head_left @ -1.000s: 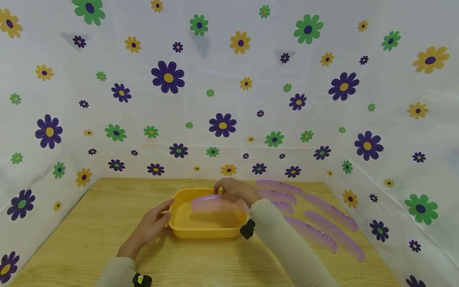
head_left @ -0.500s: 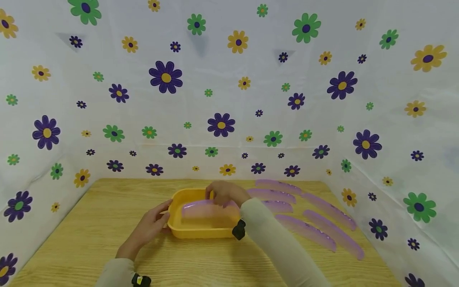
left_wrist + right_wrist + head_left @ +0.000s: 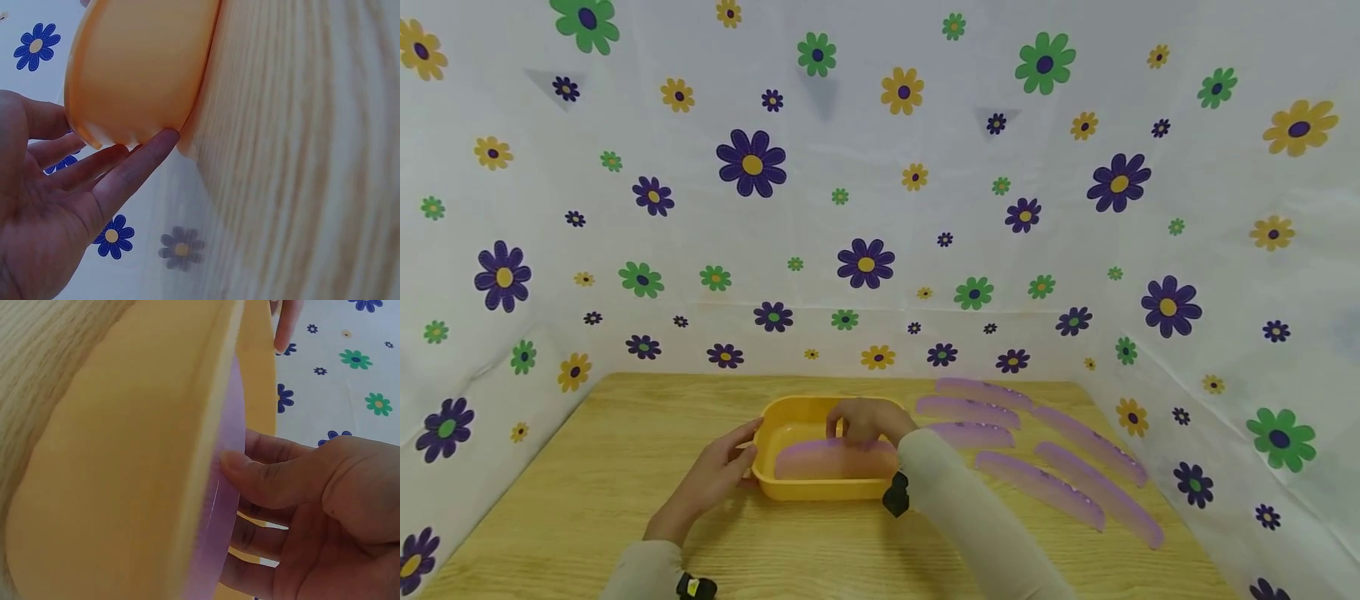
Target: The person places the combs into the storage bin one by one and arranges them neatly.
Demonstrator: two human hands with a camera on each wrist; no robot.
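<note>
A yellow plastic basin [image 3: 797, 490] sits on the wooden table, its end wall [image 3: 137, 69] filling much of the left wrist view. My left hand [image 3: 718, 467] holds the basin's left end, its fingertips [image 3: 167, 137] against the wall and lip. Inside the basin, a translucent purple comb [image 3: 820, 461] stands on its long side, teeth pointing down. My right hand [image 3: 867, 419] pinches the comb's upper edge between thumb and fingers, as the right wrist view also shows at the comb's purple back [image 3: 220, 506]. The basin's front wall hides the comb's lowest part.
Several more purple combs lie on the table to the right of the basin, among them a back comb [image 3: 981, 392], a near comb [image 3: 1045, 489] and a right comb [image 3: 1105, 493]. Flower-printed white sheeting [image 3: 820, 225] encloses the table at the back and sides.
My right hand has lowered the comb deeper into the basin and shifted it a little left. The left hand stays at the basin's left end.
</note>
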